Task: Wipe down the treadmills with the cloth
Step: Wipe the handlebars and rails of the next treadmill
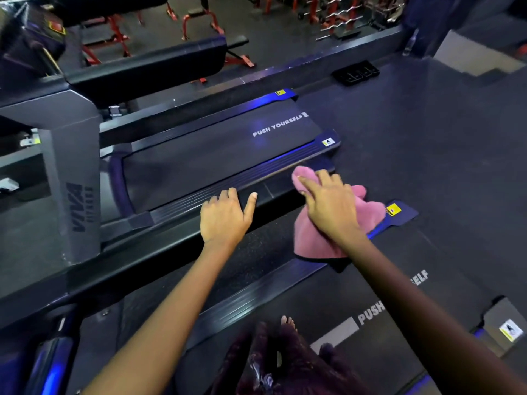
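I see the right hand (328,201) pressing the pink cloth (313,238) flat-fingered onto the far treadmill's side rail (199,192); the left hand (225,215) rests open on that rail. Risk, in my judgement: the cloth's loose tail hangs off the rail, so it may drag or bunch, leaving streaks.

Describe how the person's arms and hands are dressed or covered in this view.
Both forearms are bare to the frame's bottom edge: no sleeves show. The left hand and right hand wear no gloves, and no rings, watch or wristbands are visible. Patterned dark maroon fabric shows at the bottom, apparently the person's clothing.
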